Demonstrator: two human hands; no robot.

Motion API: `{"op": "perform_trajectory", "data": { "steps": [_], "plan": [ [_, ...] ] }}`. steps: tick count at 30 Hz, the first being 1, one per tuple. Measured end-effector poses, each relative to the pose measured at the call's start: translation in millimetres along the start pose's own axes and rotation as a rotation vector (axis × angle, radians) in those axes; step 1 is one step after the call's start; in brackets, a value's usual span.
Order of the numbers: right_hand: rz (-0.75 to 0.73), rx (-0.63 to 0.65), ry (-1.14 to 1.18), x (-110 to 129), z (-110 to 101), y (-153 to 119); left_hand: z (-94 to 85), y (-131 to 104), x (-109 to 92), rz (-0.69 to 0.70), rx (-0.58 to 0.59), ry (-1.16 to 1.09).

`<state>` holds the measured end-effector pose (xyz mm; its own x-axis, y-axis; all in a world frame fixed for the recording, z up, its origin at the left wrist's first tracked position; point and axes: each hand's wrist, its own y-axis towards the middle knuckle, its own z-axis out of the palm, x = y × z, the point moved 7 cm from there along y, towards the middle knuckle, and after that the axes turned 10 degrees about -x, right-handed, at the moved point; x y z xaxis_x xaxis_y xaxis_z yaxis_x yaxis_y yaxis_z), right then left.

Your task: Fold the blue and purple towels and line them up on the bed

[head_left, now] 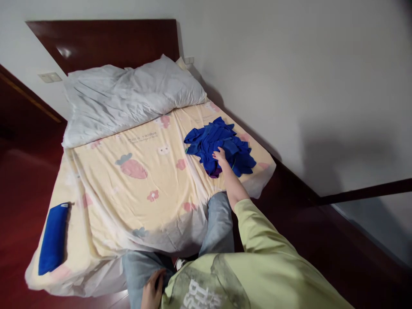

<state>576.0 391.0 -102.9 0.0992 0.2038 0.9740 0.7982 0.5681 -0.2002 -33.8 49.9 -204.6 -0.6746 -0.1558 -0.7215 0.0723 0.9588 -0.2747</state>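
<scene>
On the right side of the bed lies a crumpled pile of blue cloths (236, 150), with a bit of purple at its near edge. My right hand (220, 155) reaches onto the near part of this pile, fingers apart and touching the fabric. My left hand (152, 290) rests on my left thigh at the bottom of the view, holding nothing; its fingers lie loosely over the jeans. Far from both hands, a flat, neatly folded blue cloth (54, 238) with a small white tag sits at the bed's left corner.
The bed's cream sheet (106, 189) has strawberry and rabbit prints and hangs over the near edge. A rumpled grey-white pillow (128, 96) lies against the dark wooden headboard (119, 43). A pale wall (289, 77) stands to the right of the bed.
</scene>
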Motion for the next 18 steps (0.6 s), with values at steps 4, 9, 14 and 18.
{"op": "perform_trajectory", "data": {
  "steps": [4, 9, 14, 18],
  "plan": [
    [-0.005, -0.010, -0.008, 8, -2, -6, -0.4, 1, 1, 0.017, -0.019, -0.007],
    [-0.086, 0.064, 0.002, 25, 2, -43, -4.8, 0, -7, 0.063, -0.040, -0.056],
    [-0.206, 0.314, 0.089, 15, 23, -147, -8.0, -4, -20, 0.065, -0.027, -0.109],
    [-0.285, 0.513, 0.098, -35, 30, -275, -13.4, 1, -31, -0.028, -0.053, -0.269]
  ]
}}
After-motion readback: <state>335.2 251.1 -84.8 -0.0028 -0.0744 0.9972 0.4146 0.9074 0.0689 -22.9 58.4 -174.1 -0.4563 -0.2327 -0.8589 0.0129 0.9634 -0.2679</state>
